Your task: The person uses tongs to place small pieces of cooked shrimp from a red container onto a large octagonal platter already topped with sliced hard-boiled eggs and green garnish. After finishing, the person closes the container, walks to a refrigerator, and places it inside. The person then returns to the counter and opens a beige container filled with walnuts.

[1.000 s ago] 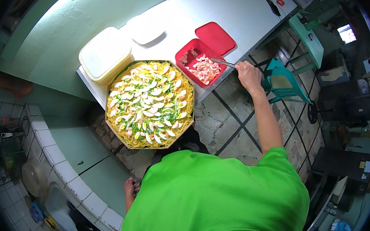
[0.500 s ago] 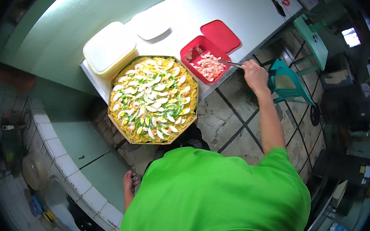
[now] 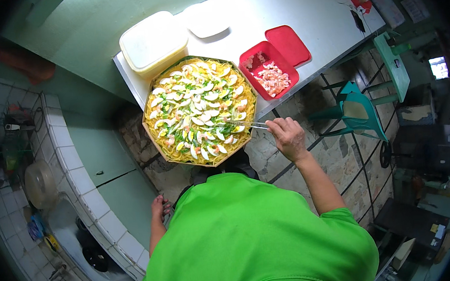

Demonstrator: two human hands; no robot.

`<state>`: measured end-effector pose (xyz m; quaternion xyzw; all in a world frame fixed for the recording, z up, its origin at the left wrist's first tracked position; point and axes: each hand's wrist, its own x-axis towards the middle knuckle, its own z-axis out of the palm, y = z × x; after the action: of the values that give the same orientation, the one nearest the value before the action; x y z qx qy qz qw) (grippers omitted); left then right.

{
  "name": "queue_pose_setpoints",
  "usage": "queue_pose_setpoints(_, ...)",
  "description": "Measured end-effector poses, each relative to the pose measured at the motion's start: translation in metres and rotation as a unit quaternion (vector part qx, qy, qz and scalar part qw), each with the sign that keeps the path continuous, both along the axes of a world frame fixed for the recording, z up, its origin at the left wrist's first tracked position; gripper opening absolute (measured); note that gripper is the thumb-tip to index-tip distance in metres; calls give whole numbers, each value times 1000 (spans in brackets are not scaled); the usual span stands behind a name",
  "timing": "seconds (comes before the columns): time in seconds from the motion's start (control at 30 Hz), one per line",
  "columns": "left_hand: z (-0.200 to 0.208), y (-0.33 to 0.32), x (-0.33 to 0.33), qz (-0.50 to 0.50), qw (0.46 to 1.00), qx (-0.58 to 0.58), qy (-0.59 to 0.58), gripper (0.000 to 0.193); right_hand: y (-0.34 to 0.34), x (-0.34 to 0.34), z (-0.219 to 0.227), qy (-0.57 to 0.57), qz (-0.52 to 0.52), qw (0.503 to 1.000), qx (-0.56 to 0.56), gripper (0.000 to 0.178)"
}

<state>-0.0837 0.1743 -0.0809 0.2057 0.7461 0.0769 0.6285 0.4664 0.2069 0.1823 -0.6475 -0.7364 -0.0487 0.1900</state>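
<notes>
Right hand [image 3: 288, 137] is closed around a pair of metal tongs [image 3: 248, 124], grip clamped on the handle end; tongs' long axis runs roughly level, tips pointing to the person's left and reaching over the near right edge of the big tray of noodles [image 3: 200, 110]. Whether the tips hold anything is too small to tell. Tray is octagonal, filled w/ yellow noodles, egg slices, green bits & pinkish pieces, sitting on the white table [image 3: 299, 14] and overhanging its near edge. Up and right of the tong tips, close to the tray, is a red tub [image 3: 267, 71] w/ chopped pink shrimp, its red lid [image 3: 288, 45] alongside. Cream lidded box [image 3: 154, 43] touches the tray's far side. Left hand [image 3: 159, 208] hangs low by the body, well away from the tray, holding nothing; fingers loosely curled
</notes>
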Motion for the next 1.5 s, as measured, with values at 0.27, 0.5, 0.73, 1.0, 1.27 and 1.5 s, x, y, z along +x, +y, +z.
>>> queue_pose_setpoints(0.27, -1, -4, -3, 23, 999, -22, 7, 35, -14, 3, 0, 13, 14, 999, -47, 26)
queue_pose_setpoints(0.5, -13, -9, -4, 35, 999, -8, -1, 35, -14, 7, 1, 84, -35, 993, -79, 23)
queue_pose_setpoints(0.73, -13, -8, -4, 43, 999, -15, 5, 36, -12, 1, -1, 54, 9, 997, -52, 23)
queue_pose_setpoints(1.0, -10, -9, -2, 43, 999, -7, -5, 34, -26, -14, -12, 19, 0, 999, -36, 22)
queue_pose_setpoints(1.27, -9, -2, -4, 28, 1000, -7, -2, 33, -29, -12, -14, 238, -110, 962, -73, 14)
queue_pose_setpoints(1.5, -9, 0, -5, 33, 999, -19, 7, 32, -24, -9, -43, 406, -196, 869, -207, 23)
